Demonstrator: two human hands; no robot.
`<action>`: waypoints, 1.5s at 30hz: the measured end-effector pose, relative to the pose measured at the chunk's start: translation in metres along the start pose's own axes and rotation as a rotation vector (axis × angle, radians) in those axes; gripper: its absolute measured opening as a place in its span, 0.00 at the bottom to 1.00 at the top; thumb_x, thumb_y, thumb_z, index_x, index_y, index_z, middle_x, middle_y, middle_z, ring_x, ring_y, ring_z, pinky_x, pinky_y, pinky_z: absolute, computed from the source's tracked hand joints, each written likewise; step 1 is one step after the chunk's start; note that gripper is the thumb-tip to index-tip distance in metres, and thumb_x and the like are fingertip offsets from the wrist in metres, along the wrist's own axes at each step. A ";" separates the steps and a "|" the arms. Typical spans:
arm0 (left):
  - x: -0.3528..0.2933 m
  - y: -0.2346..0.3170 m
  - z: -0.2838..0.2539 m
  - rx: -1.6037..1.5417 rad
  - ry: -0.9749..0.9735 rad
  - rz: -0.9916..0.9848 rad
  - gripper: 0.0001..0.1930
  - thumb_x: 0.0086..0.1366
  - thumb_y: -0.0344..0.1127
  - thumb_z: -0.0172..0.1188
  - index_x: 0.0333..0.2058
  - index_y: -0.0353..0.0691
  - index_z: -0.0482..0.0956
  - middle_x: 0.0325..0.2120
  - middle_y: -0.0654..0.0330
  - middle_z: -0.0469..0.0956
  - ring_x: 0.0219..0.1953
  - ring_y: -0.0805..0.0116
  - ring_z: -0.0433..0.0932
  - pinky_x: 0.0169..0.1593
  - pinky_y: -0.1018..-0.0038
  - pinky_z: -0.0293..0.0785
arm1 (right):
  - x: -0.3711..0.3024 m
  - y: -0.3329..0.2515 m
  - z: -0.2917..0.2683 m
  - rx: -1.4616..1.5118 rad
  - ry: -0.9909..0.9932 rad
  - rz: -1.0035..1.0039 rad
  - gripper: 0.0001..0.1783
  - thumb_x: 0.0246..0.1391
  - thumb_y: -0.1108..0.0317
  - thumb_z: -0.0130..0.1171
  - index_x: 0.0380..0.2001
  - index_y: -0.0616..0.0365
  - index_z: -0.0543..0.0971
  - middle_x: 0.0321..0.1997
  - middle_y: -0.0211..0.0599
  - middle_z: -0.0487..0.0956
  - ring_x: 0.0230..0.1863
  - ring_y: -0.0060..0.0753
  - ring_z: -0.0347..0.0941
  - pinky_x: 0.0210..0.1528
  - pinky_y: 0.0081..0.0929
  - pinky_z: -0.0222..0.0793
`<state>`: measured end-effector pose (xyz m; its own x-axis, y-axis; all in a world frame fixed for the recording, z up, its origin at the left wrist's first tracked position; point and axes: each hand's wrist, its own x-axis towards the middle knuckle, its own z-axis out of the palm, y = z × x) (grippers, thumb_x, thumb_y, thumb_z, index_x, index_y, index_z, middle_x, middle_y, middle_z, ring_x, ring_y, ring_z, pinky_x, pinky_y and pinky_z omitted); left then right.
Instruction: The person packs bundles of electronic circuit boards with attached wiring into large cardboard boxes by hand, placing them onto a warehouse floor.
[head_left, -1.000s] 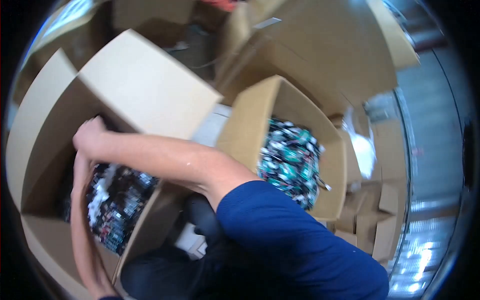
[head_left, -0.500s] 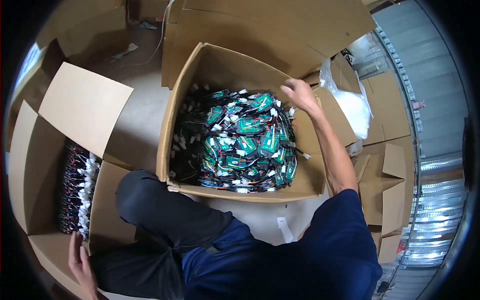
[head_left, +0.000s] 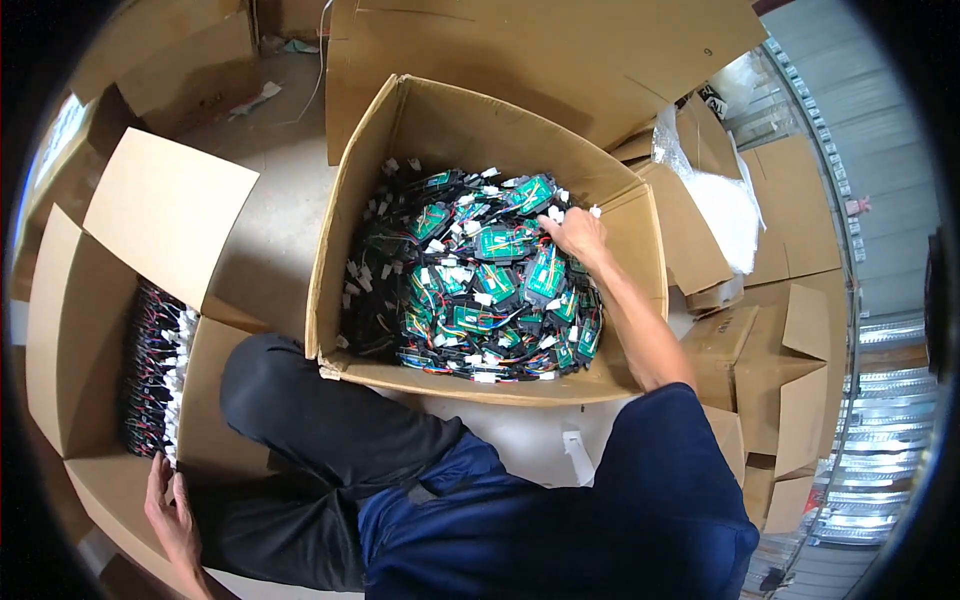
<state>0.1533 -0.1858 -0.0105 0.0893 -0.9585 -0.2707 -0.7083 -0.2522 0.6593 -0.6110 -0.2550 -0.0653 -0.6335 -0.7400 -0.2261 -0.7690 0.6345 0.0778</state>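
A large open cardboard box (head_left: 480,392) in front of me holds a heap of green circuit boards (head_left: 503,243) with coloured wires and white connectors. Into its right side reaches my right hand (head_left: 582,236), down on the heap with the fingers curled beside a white connector. What the fingertips pinch is hidden under the hand. At the lower left, my left hand (head_left: 174,512) is open, thumb apart from the fingers. Its fingertips are at the near end of packed rows of dark wired parts with white connectors (head_left: 160,370), inside a second cardboard box (head_left: 62,345).
Raised flaps (head_left: 170,215) surround the left box. Behind the large box stands a tall cardboard sheet (head_left: 530,60). More open cartons (head_left: 785,390) and white bubble wrap (head_left: 715,205) lie to the right. A white paper strip (head_left: 577,458) rests on the floor near my legs.
My right hand has dropped from above the large box's far right edge down onto the heap of boards. The left hand has shifted slightly toward the packed rows. The view has moved a little.
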 end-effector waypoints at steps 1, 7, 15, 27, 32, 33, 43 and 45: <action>0.001 -0.001 0.003 -0.016 0.014 0.026 0.22 0.75 0.28 0.54 0.65 0.28 0.68 0.55 0.42 0.78 0.58 0.57 0.78 0.63 0.66 0.71 | 0.004 -0.004 0.006 -0.088 0.103 -0.063 0.39 0.53 0.34 0.64 0.45 0.64 0.85 0.49 0.58 0.83 0.53 0.59 0.80 0.56 0.52 0.74; -0.003 0.006 0.002 -0.042 0.058 0.063 0.21 0.75 0.28 0.54 0.64 0.28 0.70 0.53 0.43 0.80 0.57 0.58 0.79 0.62 0.67 0.72 | 0.009 0.007 0.020 0.017 0.094 0.017 0.17 0.49 0.62 0.66 0.41 0.61 0.84 0.48 0.55 0.84 0.52 0.57 0.80 0.52 0.53 0.75; -0.011 -0.021 -0.008 -0.109 0.124 0.019 0.21 0.75 0.25 0.52 0.64 0.28 0.70 0.54 0.45 0.79 0.57 0.60 0.78 0.62 0.68 0.72 | -0.076 -0.003 0.039 0.482 0.331 -0.447 0.11 0.57 0.72 0.59 0.42 0.61 0.72 0.30 0.52 0.78 0.34 0.58 0.78 0.39 0.50 0.73; -0.013 -0.019 -0.010 -0.087 0.123 0.034 0.22 0.75 0.25 0.52 0.66 0.30 0.68 0.55 0.46 0.78 0.58 0.60 0.77 0.62 0.68 0.73 | 0.007 0.048 -0.031 0.759 0.031 0.022 0.21 0.51 0.48 0.75 0.24 0.53 0.78 0.20 0.24 0.73 0.18 0.18 0.64 0.21 0.26 0.59; -0.004 -0.013 -0.002 -0.046 0.082 0.042 0.21 0.75 0.25 0.53 0.64 0.29 0.69 0.54 0.46 0.78 0.57 0.61 0.78 0.61 0.68 0.73 | 0.049 0.043 0.018 0.208 0.143 -0.110 0.34 0.46 0.41 0.72 0.41 0.64 0.84 0.38 0.53 0.86 0.42 0.51 0.83 0.47 0.44 0.76; -0.005 -0.012 -0.003 -0.008 0.071 0.082 0.21 0.75 0.25 0.53 0.64 0.29 0.70 0.54 0.47 0.79 0.56 0.61 0.78 0.61 0.68 0.74 | 0.055 0.051 0.018 0.166 0.143 -0.097 0.33 0.46 0.42 0.72 0.41 0.63 0.85 0.39 0.55 0.86 0.43 0.54 0.83 0.48 0.45 0.76; -0.018 0.025 0.019 -0.335 0.470 0.266 0.15 0.75 0.25 0.52 0.57 0.28 0.77 0.47 0.50 0.83 0.49 0.66 0.81 0.57 0.70 0.77 | -0.065 0.015 -0.149 1.328 -0.054 -0.218 0.13 0.55 0.55 0.70 0.30 0.46 0.76 0.21 0.16 0.70 0.15 0.08 0.56 0.15 0.15 0.49; -0.025 0.120 0.053 -0.304 0.384 0.397 0.12 0.71 0.24 0.55 0.50 0.31 0.82 0.44 0.54 0.84 0.47 0.65 0.82 0.54 0.68 0.78 | -0.095 -0.029 -0.164 1.232 -0.041 -0.340 0.15 0.55 0.55 0.70 0.31 0.47 0.74 0.20 0.15 0.68 0.15 0.09 0.57 0.15 0.16 0.50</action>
<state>0.0295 -0.1854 0.0381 0.1453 -0.9520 0.2694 -0.5131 0.1603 0.8432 -0.5427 -0.2401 0.1133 -0.4015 -0.9115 -0.0887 -0.2894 0.2182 -0.9320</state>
